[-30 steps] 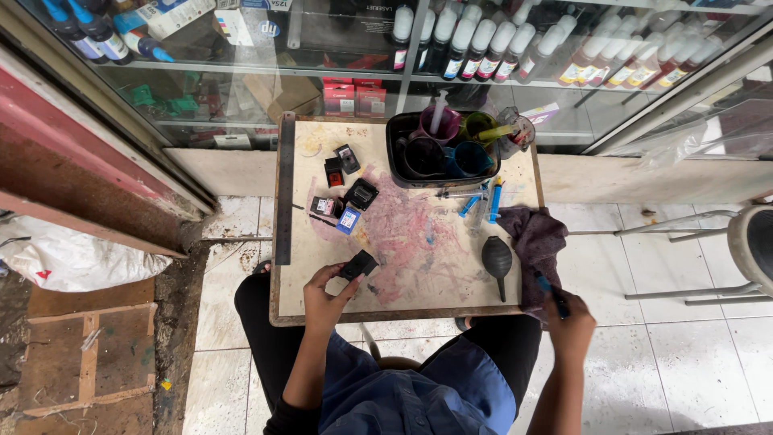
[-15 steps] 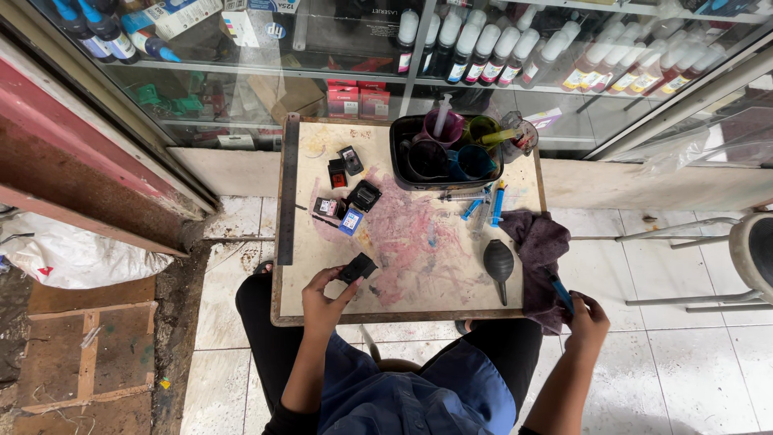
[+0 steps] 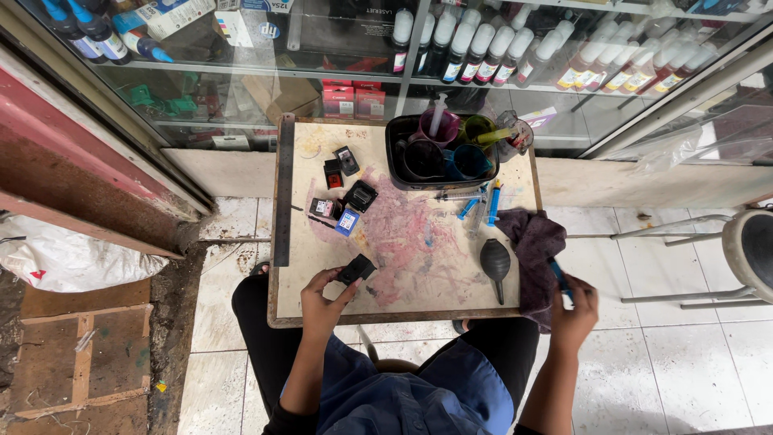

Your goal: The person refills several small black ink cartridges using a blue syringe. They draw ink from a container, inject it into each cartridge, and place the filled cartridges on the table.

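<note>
The left hand (image 3: 326, 294) is clamped on a boxy black cartridge (image 3: 355, 269), holding it down at the near edge of the desk (image 3: 310, 250). The right hand (image 3: 573, 310) hangs off the desk's right side, fingers closed around a slim blue syringe (image 3: 559, 278) beside a crumpled purplish cloth (image 3: 535, 246). This looks like the refill step; the needle would have to meet the cartridge's top. The board is matte and blotched pink; a rubber blower (image 3: 495, 262) lies glossy, bulb-shaped.
</note>
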